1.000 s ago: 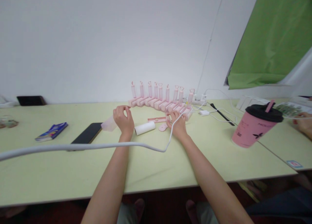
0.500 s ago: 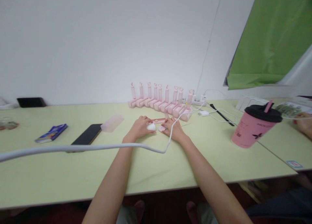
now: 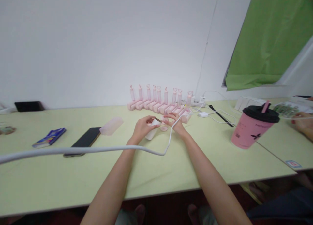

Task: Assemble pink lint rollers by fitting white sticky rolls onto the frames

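Note:
My left hand (image 3: 141,128) is wrapped round a small white roll (image 3: 152,130), lifted and tilted off the yellow-green table (image 3: 156,166). My right hand (image 3: 174,122) pinches a thin pink stick by its end, right beside the roll's open top. A small pink disc (image 3: 163,128) lies on the table between the two hands. Behind them a curved row of pink holders with upright pink stems (image 3: 158,101) stands by the wall. A translucent pink cover (image 3: 111,126) lies to the left of my left hand.
A white cable (image 3: 85,149) runs across in front of my arms. A black phone (image 3: 84,137) and a blue booklet (image 3: 49,137) lie at left. A pink cup with a black lid (image 3: 254,127) stands at right, near another person's hand (image 3: 303,124). Chargers and cords (image 3: 215,115) lie behind.
My left hand left the translucent cover on the table, moved right, grasped the white roll and raised it. My right hand picked the pink stick off the table and brought it to the roll.

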### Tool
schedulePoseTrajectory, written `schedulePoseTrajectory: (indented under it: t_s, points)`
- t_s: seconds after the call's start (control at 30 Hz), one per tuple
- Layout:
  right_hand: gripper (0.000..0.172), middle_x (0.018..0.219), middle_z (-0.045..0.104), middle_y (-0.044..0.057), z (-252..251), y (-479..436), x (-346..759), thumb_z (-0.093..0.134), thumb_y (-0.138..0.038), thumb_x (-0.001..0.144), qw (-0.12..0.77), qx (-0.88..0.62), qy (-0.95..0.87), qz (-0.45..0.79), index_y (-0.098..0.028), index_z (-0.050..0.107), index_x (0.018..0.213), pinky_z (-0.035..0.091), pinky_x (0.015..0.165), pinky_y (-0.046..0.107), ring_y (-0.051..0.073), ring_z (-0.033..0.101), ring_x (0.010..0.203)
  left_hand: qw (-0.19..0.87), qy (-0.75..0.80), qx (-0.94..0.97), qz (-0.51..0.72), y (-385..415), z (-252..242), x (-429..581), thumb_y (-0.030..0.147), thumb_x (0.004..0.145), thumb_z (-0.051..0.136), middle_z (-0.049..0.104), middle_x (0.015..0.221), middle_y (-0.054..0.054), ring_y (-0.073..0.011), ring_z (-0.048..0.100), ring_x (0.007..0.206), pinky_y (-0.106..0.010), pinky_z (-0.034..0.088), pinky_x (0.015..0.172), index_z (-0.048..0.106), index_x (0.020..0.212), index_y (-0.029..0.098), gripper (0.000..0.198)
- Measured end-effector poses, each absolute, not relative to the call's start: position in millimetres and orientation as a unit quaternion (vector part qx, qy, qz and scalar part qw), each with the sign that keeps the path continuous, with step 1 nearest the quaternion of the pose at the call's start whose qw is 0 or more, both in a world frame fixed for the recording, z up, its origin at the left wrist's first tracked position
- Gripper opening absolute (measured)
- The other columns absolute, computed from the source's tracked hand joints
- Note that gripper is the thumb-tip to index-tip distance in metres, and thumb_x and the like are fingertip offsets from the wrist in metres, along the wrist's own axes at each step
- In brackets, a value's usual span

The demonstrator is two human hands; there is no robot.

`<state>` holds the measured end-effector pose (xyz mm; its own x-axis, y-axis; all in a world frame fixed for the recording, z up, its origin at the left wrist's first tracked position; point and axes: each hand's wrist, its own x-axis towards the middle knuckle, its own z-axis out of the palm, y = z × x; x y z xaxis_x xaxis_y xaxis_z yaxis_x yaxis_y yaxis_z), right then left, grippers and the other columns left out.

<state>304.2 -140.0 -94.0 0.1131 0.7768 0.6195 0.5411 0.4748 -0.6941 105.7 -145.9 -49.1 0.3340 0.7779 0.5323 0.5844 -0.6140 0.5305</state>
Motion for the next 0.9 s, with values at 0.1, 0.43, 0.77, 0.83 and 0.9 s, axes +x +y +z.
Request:
schedulePoseTrajectory:
  t_s: [0.1, 0.43, 0.77, 0.83, 0.9]
  points:
    - [0.032, 0.111, 0.051, 0.006, -95, -140, 301, 0.062, -0.049, 0.072, 0.547, -0.498, -0.658, 0.137, -0.025, 0.068, 0.093, 0.036, 0.096, 0.036, 0.019, 0.045, 0.11, 0.147, 0.412, 0.797, 0.417, -154, -48, 114, 0.049, 0.063, 0.068, 0.067, 0.088, -0.004, -0.0174, 0.062, 0.077, -0.03, 0.05, 0.072, 0.057, 0.11, 0.022, 0.055]
    - [0.033, 0.11, 0.057, 0.007, -78, -154, 299, 0.061, -0.043, 0.073, 0.562, -0.448, -0.663, 0.21, -0.02, 0.064, 0.096, 0.039, 0.088, 0.033, 0.02, 0.047, 0.108, 0.172, 0.358, 0.808, 0.434, -166, -47, 126, 0.041, 0.068, 0.066, 0.065, 0.094, -0.003, -0.0173, 0.063, 0.081, -0.031, 0.052, 0.074, 0.054, 0.118, 0.025, 0.054]
    - [0.064, 0.119, 0.051, 0.007, -75, -161, 288, 0.067, -0.046, 0.066, 0.574, -0.343, -0.615, 0.418, -0.027, 0.044, 0.122, 0.046, 0.082, 0.034, 0.018, 0.054, 0.1, 0.203, 0.36, 0.763, 0.497, -170, -47, 129, 0.04, 0.074, 0.06, 0.064, 0.102, -0.004, -0.0156, 0.063, 0.08, -0.03, 0.054, 0.073, 0.058, 0.104, 0.02, 0.037]
    - [0.074, 0.118, 0.052, 0.007, -72, -166, 284, 0.07, -0.045, 0.064, 0.557, -0.308, -0.615, 0.465, -0.031, 0.036, 0.128, 0.047, 0.08, 0.033, 0.017, 0.056, 0.097, 0.198, 0.371, 0.742, 0.521, -171, -44, 129, 0.04, 0.073, 0.061, 0.063, 0.103, -0.004, -0.0159, 0.062, 0.083, -0.028, 0.054, 0.071, 0.058, 0.104, 0.02, 0.037]
    - [0.076, 0.115, 0.054, 0.006, -70, -170, 280, 0.07, -0.045, 0.065, 0.542, -0.289, -0.622, 0.486, -0.031, 0.033, 0.13, 0.048, 0.078, 0.033, 0.018, 0.058, 0.093, 0.193, 0.381, 0.728, 0.536, -171, -43, 129, 0.041, 0.071, 0.063, 0.063, 0.101, -0.005, -0.016, 0.061, 0.083, -0.027, 0.054, 0.069, 0.058, 0.102, 0.021, 0.038]
